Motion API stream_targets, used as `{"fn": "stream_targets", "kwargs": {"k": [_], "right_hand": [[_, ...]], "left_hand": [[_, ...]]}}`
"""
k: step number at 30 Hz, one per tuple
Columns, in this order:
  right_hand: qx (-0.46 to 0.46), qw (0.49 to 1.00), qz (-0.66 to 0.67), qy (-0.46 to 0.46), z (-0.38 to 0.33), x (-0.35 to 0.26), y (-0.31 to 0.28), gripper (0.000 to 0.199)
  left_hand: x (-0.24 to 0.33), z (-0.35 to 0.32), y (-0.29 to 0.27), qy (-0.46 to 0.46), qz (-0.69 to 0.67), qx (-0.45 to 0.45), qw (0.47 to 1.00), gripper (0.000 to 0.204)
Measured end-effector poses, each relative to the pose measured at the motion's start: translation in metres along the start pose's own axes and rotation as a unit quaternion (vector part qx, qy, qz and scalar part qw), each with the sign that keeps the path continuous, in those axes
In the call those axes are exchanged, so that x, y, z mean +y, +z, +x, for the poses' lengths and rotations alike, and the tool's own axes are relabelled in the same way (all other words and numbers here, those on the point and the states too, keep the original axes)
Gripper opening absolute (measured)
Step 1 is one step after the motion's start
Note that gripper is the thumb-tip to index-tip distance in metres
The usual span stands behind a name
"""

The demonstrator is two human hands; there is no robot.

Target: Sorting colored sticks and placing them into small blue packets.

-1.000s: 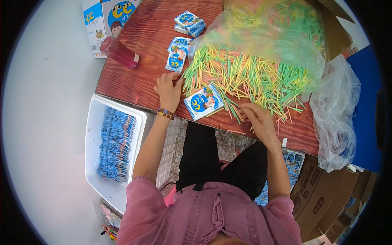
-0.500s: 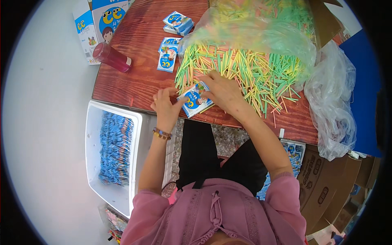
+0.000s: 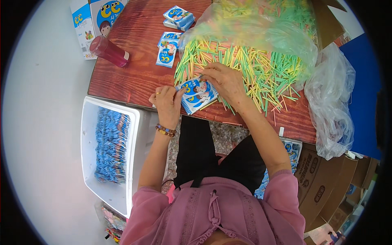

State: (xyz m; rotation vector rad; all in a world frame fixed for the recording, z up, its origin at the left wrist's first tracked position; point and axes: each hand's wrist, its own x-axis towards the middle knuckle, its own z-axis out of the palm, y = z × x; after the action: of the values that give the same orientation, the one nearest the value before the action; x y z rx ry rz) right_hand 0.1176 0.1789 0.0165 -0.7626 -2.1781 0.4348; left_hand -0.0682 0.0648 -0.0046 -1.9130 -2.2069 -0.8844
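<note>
Two small blue-and-white snack packets [image 3: 199,99] lie overlapping at the table's front edge, just in front of the loose sticks. My left hand [image 3: 166,102] is closed, its thumb and fingers pinching the upper packet at its left edge. From the other side my right hand [image 3: 226,83] grips the top right edge of the packets, fingers curled over it. A wide heap of thin yellow, green and pink candy sticks [image 3: 245,69] spreads behind my right hand. Farther back on the left lie more packets [image 3: 166,54], with a small stack of packets [image 3: 178,17] beyond them.
A pink-red plastic bottle [image 3: 109,51] lies tilted at the table's left edge, beside printed cartons [image 3: 107,16]. Below left stands a white foam box [image 3: 86,143] with rows of filled packets. Clear plastic bag [image 3: 330,98] hangs over the right edge, above brown cardboard boxes [image 3: 322,179].
A second packet now shows overlapping the one at the front edge. My right hand has shifted slightly right, and my left hand's fingers have closed at the packet's left edge.
</note>
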Motion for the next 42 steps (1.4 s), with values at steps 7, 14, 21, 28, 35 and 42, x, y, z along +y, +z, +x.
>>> {"fn": "stream_targets", "kwargs": {"k": [7,14,21,28,35,42], "right_hand": [[-0.019,0.999,0.020,-0.026,0.004,-0.004,-0.022,0.013],[-0.089,0.867,0.417,0.257,-0.023,-0.017,-0.038,0.010],[-0.061,0.818,0.480,0.310,-0.065,-0.012,-0.027,0.009],[-0.009,0.800,0.500,0.331,-0.081,-0.021,-0.034,0.025],[0.034,0.832,0.461,0.305,-0.086,-0.024,-0.040,0.027],[0.013,0.832,0.467,0.299,-0.088,-0.021,-0.043,0.027]], "left_hand": [[0.028,0.014,-0.006,-0.109,-0.343,0.049,0.932,0.026],[0.055,0.011,-0.017,-0.235,-0.603,-0.026,0.762,0.016],[0.076,-0.015,-0.019,-0.302,-0.668,-0.051,0.679,0.018],[0.087,-0.031,-0.013,-0.337,-0.686,-0.055,0.643,0.018],[0.098,-0.033,-0.008,-0.354,-0.702,-0.021,0.618,0.016],[0.093,-0.032,-0.013,-0.344,-0.676,-0.061,0.649,0.014]]}}
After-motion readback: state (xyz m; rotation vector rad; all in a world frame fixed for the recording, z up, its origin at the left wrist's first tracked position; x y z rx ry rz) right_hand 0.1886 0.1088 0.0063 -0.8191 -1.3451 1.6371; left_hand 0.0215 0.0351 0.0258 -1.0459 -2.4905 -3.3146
